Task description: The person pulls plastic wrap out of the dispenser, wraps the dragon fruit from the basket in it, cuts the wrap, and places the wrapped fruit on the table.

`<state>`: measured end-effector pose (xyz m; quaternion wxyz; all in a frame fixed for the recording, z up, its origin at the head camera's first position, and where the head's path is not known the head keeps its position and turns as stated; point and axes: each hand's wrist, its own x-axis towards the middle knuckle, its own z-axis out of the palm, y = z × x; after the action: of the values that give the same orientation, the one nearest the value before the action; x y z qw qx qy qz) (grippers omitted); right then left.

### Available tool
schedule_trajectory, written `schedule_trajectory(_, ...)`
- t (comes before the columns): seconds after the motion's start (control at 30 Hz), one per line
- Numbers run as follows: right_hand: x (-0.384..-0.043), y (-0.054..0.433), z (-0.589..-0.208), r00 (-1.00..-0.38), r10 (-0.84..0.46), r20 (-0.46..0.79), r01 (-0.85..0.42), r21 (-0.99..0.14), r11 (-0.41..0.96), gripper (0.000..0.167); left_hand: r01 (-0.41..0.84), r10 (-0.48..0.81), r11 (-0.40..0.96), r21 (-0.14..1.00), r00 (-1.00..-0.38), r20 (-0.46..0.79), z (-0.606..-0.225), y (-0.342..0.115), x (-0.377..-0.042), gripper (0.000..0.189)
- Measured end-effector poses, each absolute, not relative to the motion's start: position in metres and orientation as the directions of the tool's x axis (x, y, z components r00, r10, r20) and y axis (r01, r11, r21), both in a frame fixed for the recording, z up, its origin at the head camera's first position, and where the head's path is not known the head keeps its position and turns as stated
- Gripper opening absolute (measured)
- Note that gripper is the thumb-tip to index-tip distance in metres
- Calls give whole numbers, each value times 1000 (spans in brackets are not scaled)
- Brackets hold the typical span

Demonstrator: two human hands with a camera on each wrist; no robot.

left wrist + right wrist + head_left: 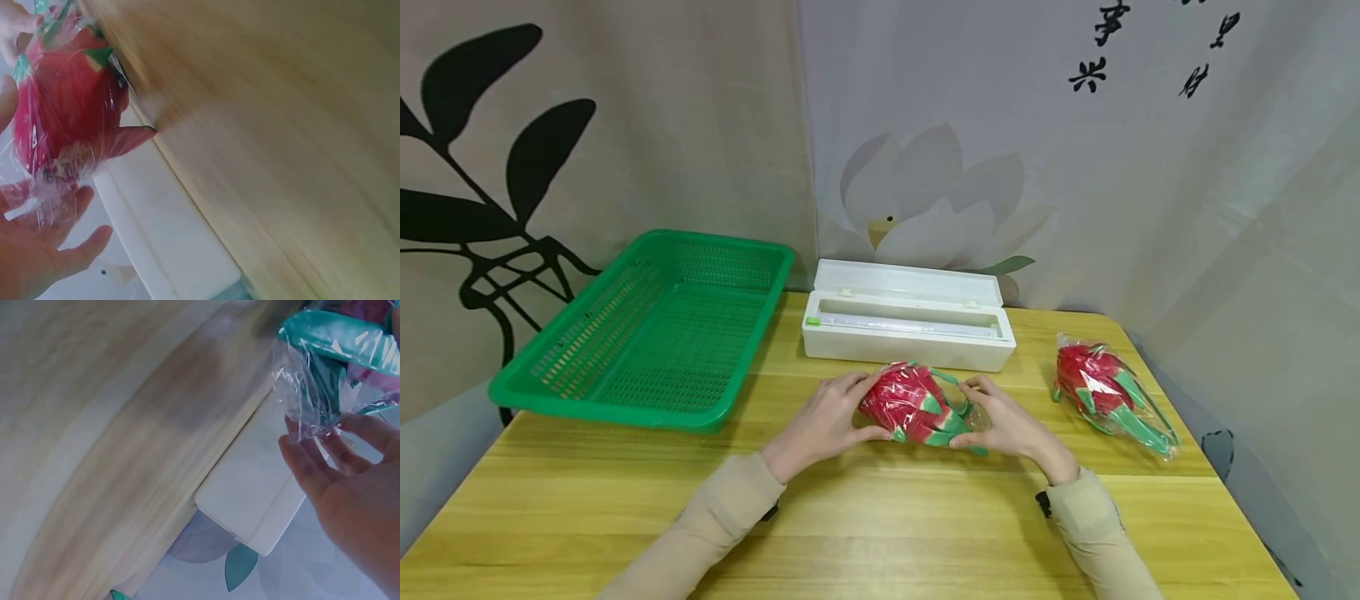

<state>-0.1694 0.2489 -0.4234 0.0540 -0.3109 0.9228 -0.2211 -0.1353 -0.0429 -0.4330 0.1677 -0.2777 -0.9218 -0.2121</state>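
A red dragon fruit [912, 404] with green-tipped scales, wrapped in clear film, lies on its side between both hands in front of the white box. My left hand [829, 418] grips its rounded left end, thumb in front and fingers behind. My right hand [1011, 425] pinches the film at its leafy right end. Loose film bunches by the left fingers on the wrapped fruit [72, 106] in the left wrist view. Over in the right wrist view, fingertips of the right hand [356, 481] meet crinkled film [303, 394] around the green scales.
Behind the fruit stands a white cling film box [910, 354], lid raised, with a roll inside and a green slider at its left. A second wrapped dragon fruit [1101, 379] lies at the table's right edge. The green basket [715, 417] stands at the left on the wooden table [880, 533].
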Motion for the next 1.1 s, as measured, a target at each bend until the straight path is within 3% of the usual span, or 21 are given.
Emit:
schedule_trajectory(0.47, -176, 248, -426, -800, -599, 15, -534, -472, 701, 87, 580, 379, 722, 377, -788, 485, -433, -38, -138, 79)
schedule_trajectory(0.57, -176, 253, -425, -799, -601, -20, -499, -534, 682, 87, 582, 373, 723, 372, -783, 499, -433, -39, -137, 79)
schedule_trajectory(0.77, -180, 284, -419, -785, -615, -75, -397, -701, 592, 58, 572, 363, 733, 367, -786, 500, -434, -39, -136, 79)
schedule_trajectory(0.97, -181, 295, -427, -791, -607, -81, -436, -622, 651, 41, 578, 362, 732, 361, -779, 512, -433, -39, -137, 78)
schedule_trajectory(1.1, -178, 287, -432, -834, -550, -43, -420, -598, 683, 32, 584, 372, 725, 364, -778, 506, -433, -40, -138, 78)
